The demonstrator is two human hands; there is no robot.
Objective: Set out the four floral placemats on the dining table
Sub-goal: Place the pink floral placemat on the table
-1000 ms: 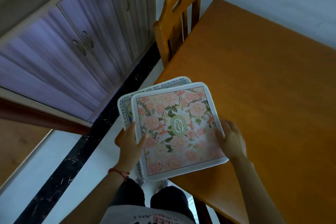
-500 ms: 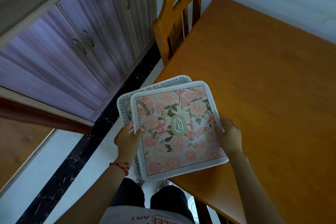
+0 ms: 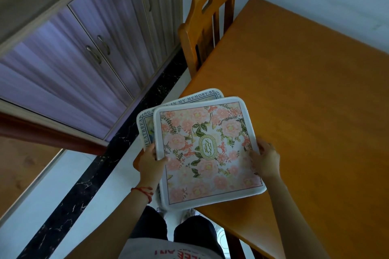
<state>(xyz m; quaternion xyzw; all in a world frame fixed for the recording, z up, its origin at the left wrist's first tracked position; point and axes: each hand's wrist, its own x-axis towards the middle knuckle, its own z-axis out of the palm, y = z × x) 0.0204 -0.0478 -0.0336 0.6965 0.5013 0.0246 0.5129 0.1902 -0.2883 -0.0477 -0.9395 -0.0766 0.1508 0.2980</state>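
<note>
Left thumb (image 3: 163, 159) now atop two visible, perhaps more, placemats (image 3: 207, 151)

Bare orange wooden dining table (image 3: 305, 111), stack of floral placemats (image 3: 208, 151) overhanging its near corner.

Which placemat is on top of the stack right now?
Find the orange wooden table; at its near-left corner both hands hold a stack. The top placemat shows pink flowers around a green oval label, unlike the mat beneath, which has lettered borders.

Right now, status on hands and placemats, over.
Left hand and right hand both gripping the stack. Pink floral square placemat on top, over the corner of the orange wooden dining table. None laid yet. Nothing in the way.
</note>
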